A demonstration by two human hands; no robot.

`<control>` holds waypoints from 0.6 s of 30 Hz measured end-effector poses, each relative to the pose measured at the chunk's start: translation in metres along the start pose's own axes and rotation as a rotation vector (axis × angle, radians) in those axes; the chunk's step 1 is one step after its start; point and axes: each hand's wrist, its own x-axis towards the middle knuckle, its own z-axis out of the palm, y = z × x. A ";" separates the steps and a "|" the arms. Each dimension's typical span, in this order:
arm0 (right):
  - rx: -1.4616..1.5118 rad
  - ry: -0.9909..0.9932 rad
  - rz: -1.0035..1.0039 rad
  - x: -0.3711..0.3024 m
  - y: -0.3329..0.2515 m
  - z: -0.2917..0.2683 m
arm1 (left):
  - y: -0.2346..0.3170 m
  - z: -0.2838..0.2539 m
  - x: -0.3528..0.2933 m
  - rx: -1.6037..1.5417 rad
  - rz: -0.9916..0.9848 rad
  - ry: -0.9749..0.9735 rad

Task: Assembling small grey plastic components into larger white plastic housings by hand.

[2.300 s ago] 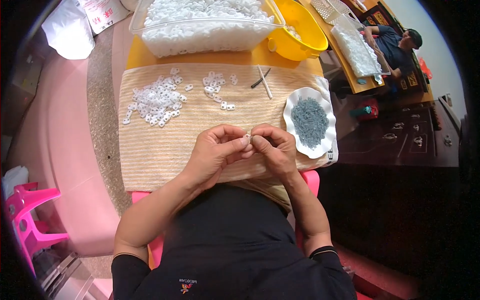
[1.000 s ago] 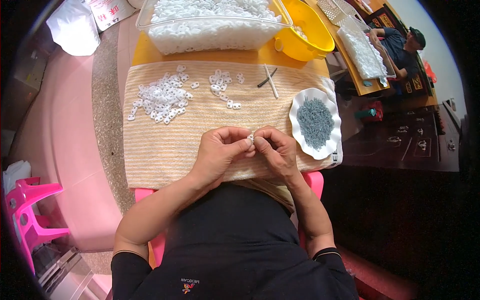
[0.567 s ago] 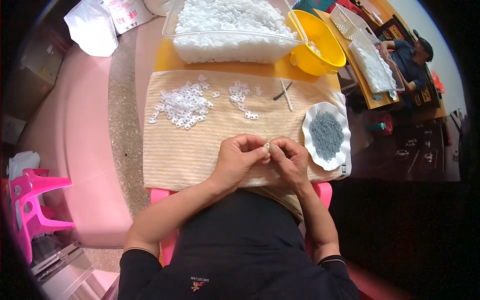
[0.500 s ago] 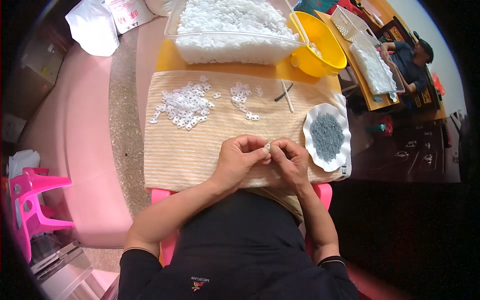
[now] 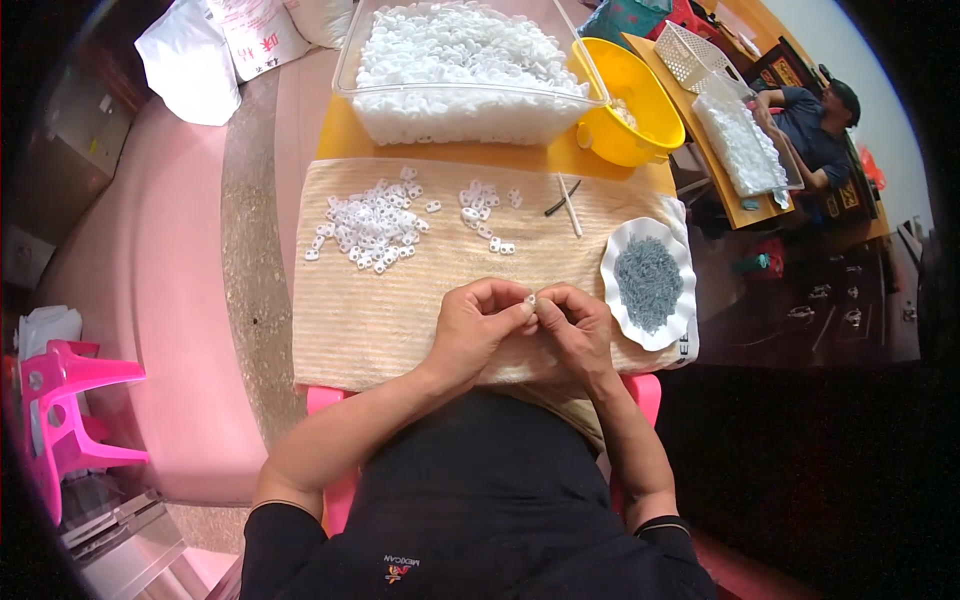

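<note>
Over the near part of a striped cloth (image 5: 370,330), my left hand (image 5: 477,322) and my right hand (image 5: 574,326) meet fingertip to fingertip. Both pinch one small white plastic piece (image 5: 531,298), mostly hidden by the fingers. A large heap of small white two-holed plastic pieces (image 5: 372,225) lies at the far left of the cloth. Beside it is a smaller group of the same pieces (image 5: 480,205). To my right stands a white wavy-edged dish (image 5: 612,300) filled with thin grey-blue pins or rods (image 5: 648,282). A white stick (image 5: 570,205) crosses a black stick (image 5: 555,210) beyond my hands.
A clear tub (image 5: 470,92) full of white pieces stands at the table's far side, with a yellow basin (image 5: 655,125) beside it. At another table (image 5: 745,200) a person (image 5: 815,130) sits by a similar tub. A pink stool (image 5: 75,400) stands left; white sacks (image 5: 190,65) lie far left.
The whole view has shifted slightly, with the table sitting a little lower in the picture. Both hands still pinch the small piece, with only slight finger movement.
</note>
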 end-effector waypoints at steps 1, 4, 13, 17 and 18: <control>-0.008 0.004 0.003 0.000 -0.002 0.000 | 0.002 0.001 -0.001 0.000 0.002 -0.003; -0.023 0.006 0.009 0.000 -0.009 -0.001 | 0.006 0.000 -0.001 -0.098 -0.050 0.011; -0.026 0.013 -0.033 0.018 -0.025 -0.011 | 0.018 -0.003 -0.001 -0.237 -0.083 0.006; -0.126 -0.018 -0.067 0.046 -0.028 -0.011 | 0.025 -0.002 -0.004 -0.271 -0.065 0.024; -0.192 -0.041 -0.080 0.054 -0.028 -0.009 | 0.026 -0.001 -0.005 -0.279 -0.069 0.022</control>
